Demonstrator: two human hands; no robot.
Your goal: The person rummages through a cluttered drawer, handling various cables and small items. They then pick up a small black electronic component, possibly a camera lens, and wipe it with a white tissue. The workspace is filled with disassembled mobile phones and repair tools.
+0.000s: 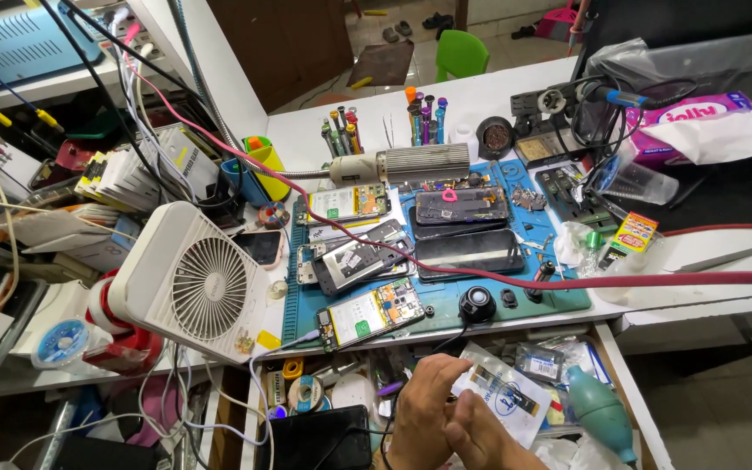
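Over the open drawer [515, 348] below the counter [498, 96], both hands meet at the bottom edge. Left hand [424, 409] lies palm-down, fingers [435, 370] spread loosely, nothing seen in them. Right hand [480, 439] sits just beside it, touching; its grip cannot be told. White packet [502, 392] lies just past the fingertips, teal blower [600, 409] to its right. Black phone [322, 438] lies left of the hands. Opened phones crowd the blue mat [559, 296]; white fan [189, 278] stands left.
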